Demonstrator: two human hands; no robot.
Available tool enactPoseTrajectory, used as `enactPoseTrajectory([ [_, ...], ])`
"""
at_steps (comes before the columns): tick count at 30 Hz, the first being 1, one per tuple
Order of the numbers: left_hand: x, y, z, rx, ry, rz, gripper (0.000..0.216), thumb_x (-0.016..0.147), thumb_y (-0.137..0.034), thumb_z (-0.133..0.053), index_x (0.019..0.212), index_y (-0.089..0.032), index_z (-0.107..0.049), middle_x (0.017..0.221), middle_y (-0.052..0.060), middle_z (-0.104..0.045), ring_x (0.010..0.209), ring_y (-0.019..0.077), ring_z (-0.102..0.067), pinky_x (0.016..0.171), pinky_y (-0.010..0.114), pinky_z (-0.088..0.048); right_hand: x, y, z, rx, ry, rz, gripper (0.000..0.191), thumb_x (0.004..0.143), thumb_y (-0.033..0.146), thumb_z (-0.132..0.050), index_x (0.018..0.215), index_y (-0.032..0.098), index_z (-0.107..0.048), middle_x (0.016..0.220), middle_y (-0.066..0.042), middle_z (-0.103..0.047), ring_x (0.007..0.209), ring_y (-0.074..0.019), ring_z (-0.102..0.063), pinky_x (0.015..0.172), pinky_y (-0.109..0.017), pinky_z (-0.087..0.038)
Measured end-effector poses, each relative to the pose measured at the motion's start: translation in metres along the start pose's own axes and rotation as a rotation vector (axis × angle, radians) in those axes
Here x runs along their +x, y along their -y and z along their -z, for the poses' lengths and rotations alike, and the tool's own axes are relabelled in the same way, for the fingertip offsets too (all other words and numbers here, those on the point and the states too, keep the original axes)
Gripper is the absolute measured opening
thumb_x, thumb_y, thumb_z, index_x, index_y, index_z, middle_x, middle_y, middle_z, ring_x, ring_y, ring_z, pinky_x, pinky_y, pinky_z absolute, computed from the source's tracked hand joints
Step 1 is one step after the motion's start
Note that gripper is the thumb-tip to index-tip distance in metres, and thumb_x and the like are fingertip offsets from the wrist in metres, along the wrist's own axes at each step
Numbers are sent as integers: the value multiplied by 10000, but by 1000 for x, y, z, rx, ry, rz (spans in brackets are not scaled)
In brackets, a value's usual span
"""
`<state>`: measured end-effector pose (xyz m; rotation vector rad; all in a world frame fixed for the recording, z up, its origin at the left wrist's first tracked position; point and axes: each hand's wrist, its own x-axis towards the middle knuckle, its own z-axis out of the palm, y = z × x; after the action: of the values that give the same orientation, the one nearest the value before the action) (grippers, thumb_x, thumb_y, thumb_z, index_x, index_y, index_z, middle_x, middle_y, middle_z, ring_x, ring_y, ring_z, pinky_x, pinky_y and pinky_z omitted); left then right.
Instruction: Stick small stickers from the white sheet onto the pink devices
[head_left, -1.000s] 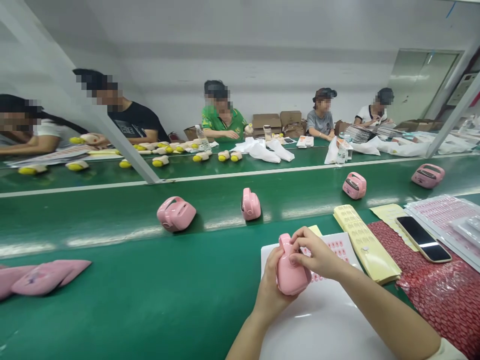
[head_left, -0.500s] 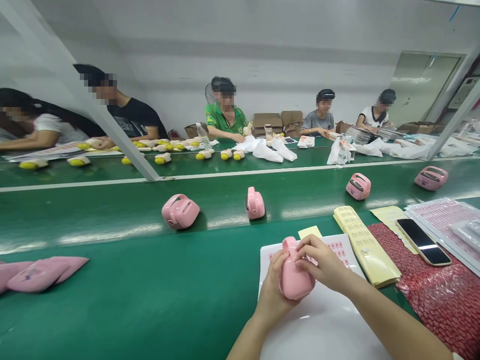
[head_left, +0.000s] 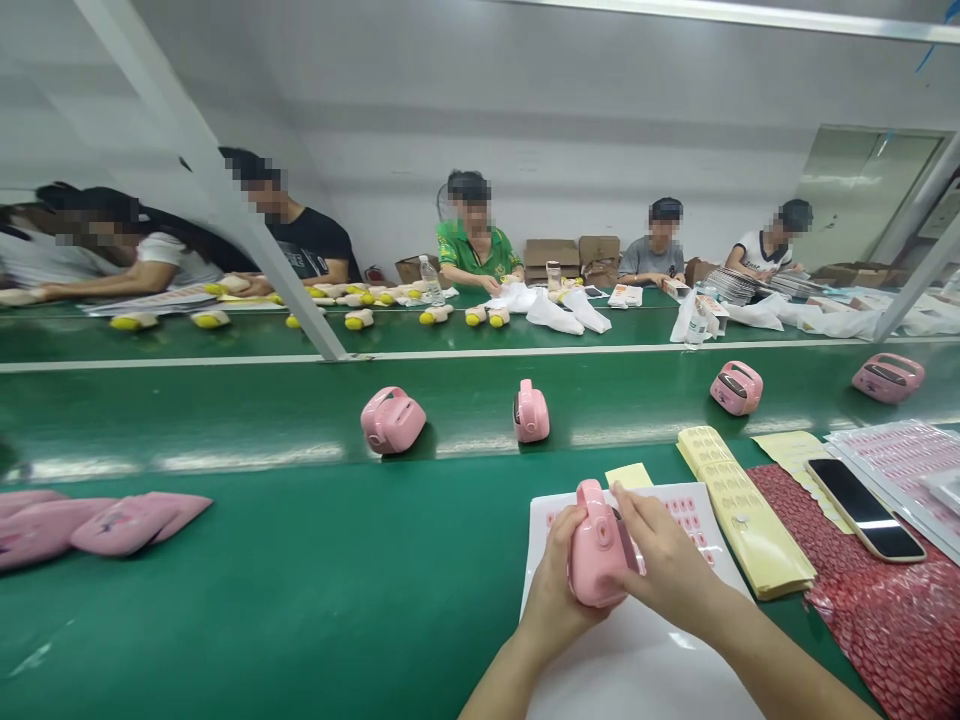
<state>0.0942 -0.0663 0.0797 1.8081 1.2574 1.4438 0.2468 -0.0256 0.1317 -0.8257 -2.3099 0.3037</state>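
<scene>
Over a white sheet of small pink stickers (head_left: 544, 512) I hold a small pink plastic device with a carry handle (head_left: 600, 565), its narrow side facing me. A small oval mark shows on that side, below the handle. My left hand (head_left: 559, 585) wraps round the device's left. My right hand (head_left: 664, 560) grips its right side, with the thumb on the near face and the fingers along the dark front panel, which is mostly hidden. A pale yellow slip (head_left: 628, 475) lies just beyond the device.
Similar pink devices (head_left: 394, 420) stand along the green belt (head_left: 285, 400). Pink pouch-like pieces (head_left: 124, 525) lie at left. To the right are yellow sticker strips (head_left: 739, 525), a phone (head_left: 866, 508) and red bubble wrap (head_left: 885, 610). Several co-workers sit across the belt.
My right fingers have moved from the device's narrow side to its right side, uncovering the oval mark. The device has turned slightly. The whole view has shifted.
</scene>
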Motion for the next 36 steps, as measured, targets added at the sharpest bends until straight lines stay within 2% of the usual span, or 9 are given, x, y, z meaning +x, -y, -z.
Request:
enactPoseTrajectory([
  [2,-2,4,-2,39,12,-68,814,610,-184,-700,1262,-276,-222,1271,127,-361,1181,310,-374,942,523,-359,3,1,-2,53,22,-133,759,771,358,-561,1385,172,-157,1281,-179,-430,1155,-314,-431,904,-510,-419],
  [9,-6,9,-8,117,22,-200,829,609,-208,-720,1280,-254,-234,1287,162,-345,1201,328,-355,936,527,-371,12,2,-15,371,-58,-306,431,890,296,-298,1305,200,-370,1300,-112,-454,1219,-222,-394,1012,-447,-330],
  [14,-5,6,-6,82,23,-184,874,563,-162,-730,1279,-248,-236,1292,153,-357,1200,322,-361,934,507,-384,11,0,-8,552,-21,-413,414,878,364,-331,1247,209,-440,1263,-100,-484,1168,-213,-444,988,-419,-355],
  [19,-8,4,-6,28,41,-190,851,595,-164,-711,1282,-286,-224,1291,136,-352,1222,325,-326,955,541,-341,12,5,3,544,73,-336,559,797,371,-507,1310,225,-338,1304,-94,-411,1175,-211,-406,976,-386,-351],
  [23,-10,2,-3,-202,106,-4,905,545,-242,-766,1273,-310,-233,1310,136,-330,1183,351,-372,927,544,-368,19,-8,7,487,64,-353,370,841,397,-421,1159,225,-499,1109,-80,-521,933,-174,-517,834,-343,-430],
  [28,-4,8,5,-791,195,101,1113,442,-486,-802,1319,-329,-136,1344,135,-330,1142,361,-427,904,501,-408,27,-32,17,643,352,-498,237,719,410,-558,670,181,-518,617,24,-503,535,-104,-470,484,-225,-389],
  [30,-2,15,2,-817,139,187,1080,477,-514,-778,1324,-324,-136,1320,123,-367,1131,335,-444,895,470,-424,37,-37,26,651,274,-592,240,690,376,-557,588,187,-452,515,55,-433,445,-85,-420,414,-204,-317],
  [33,-3,31,-12,-577,17,322,790,674,-463,-653,1310,-251,-235,1229,122,-449,1139,276,-440,925,442,-400,69,-49,40,350,21,-648,156,661,291,-556,576,183,-482,505,52,-464,481,-98,-447,454,-213,-325],
  [36,-5,44,-25,-205,140,298,546,676,-266,-616,1191,-221,-438,1143,114,-527,1106,274,-465,951,472,-362,115,-71,38,106,-95,-694,68,671,220,-567,632,178,-530,608,28,-545,623,-134,-512,559,-236,-378],
])
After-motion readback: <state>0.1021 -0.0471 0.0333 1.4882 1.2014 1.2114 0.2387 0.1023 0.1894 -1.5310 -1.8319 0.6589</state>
